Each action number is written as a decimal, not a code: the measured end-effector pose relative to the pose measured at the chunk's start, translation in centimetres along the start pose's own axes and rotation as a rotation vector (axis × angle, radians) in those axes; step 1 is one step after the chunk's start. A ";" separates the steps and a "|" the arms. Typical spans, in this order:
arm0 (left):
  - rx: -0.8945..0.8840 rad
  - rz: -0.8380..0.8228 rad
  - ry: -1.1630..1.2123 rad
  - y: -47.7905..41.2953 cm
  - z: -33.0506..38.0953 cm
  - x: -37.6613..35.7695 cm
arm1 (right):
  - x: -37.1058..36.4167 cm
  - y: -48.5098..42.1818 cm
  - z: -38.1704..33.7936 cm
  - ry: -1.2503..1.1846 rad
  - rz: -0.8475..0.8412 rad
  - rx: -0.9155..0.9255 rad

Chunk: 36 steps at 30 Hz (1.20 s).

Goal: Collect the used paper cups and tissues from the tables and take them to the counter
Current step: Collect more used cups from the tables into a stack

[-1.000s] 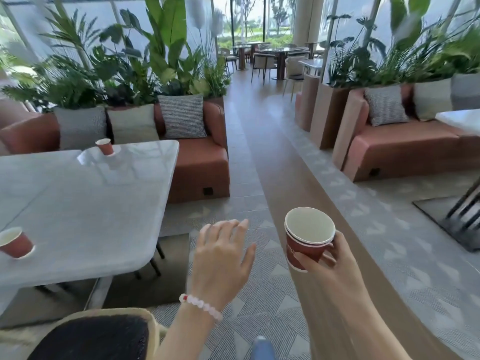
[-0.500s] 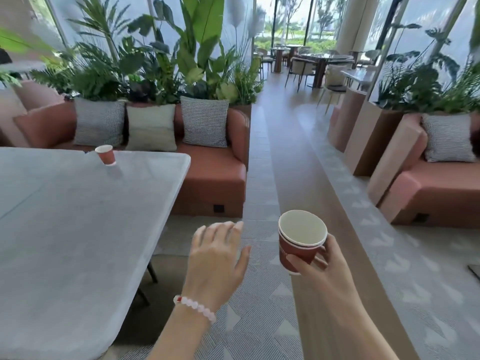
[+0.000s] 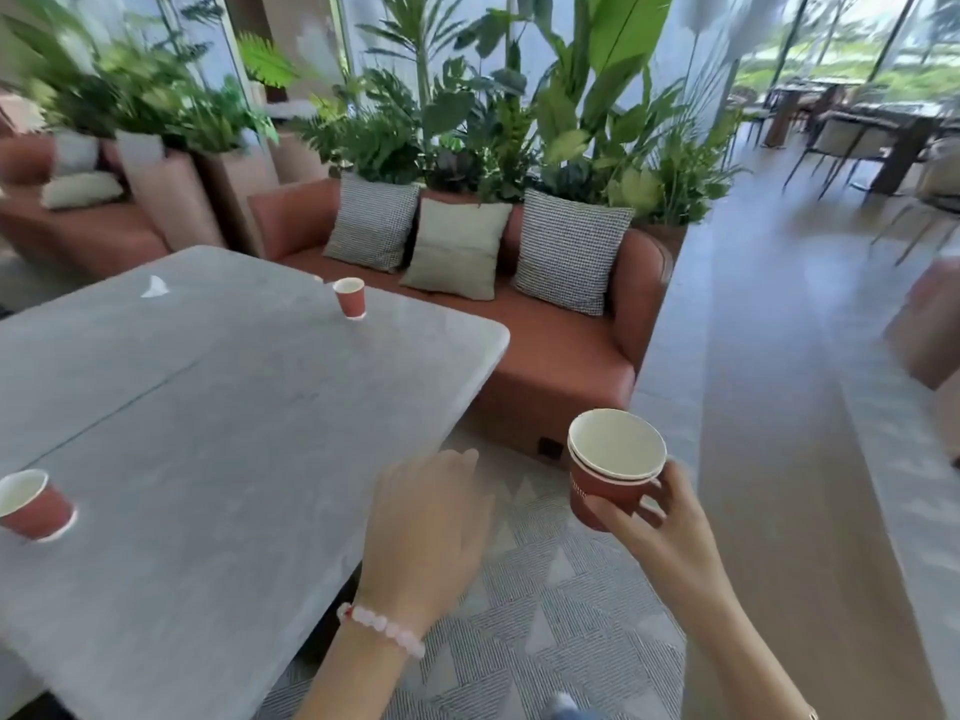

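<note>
My right hand [image 3: 657,517] grips a small stack of red paper cups [image 3: 613,467], white inside, held upright at lower right over the carpet. My left hand [image 3: 426,527] hovers with relaxed fingers just off the near right edge of the grey table [image 3: 218,459] and holds nothing. On the table, one red paper cup [image 3: 349,298] stands near the far edge by the sofa. Another red cup [image 3: 34,506] stands at the left edge of the view. A white tissue [image 3: 154,287] lies at the far left part of the tabletop.
A red-brown sofa [image 3: 561,356] with three cushions runs behind the table, backed by tall plants [image 3: 493,122]. A wooden aisle [image 3: 769,407] leads right of it toward dark tables and chairs [image 3: 857,132]. Patterned grey carpet [image 3: 545,615] lies underfoot.
The view has swung left and moved closer to the table, bringing the near cup and the tissue into sight. Both hands keep their pose, the right still holding the cups.
</note>
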<state>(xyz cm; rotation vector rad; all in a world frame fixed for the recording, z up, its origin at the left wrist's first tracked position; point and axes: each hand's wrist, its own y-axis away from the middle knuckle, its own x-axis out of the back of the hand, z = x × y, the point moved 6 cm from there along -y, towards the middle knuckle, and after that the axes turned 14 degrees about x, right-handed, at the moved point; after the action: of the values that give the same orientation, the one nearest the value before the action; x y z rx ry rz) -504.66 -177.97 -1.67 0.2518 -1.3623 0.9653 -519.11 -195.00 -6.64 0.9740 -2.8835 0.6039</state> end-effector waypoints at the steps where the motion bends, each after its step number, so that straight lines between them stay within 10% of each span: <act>1: 0.026 0.013 -0.016 -1.3 -0.1 -0.5 | -0.4 -2.0 0.5 -0.019 -0.026 0.011; 36: 0.737 0.243 -0.238 -29.1 -20.1 -7.5 | -35.0 -37.4 9.5 -0.240 -0.822 0.013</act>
<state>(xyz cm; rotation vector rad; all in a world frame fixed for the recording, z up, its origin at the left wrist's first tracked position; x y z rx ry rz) -469.31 -185.65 -2.72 0.7881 -1.2141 1.6669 -468.14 -205.60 -7.91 2.1526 -2.2868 0.4405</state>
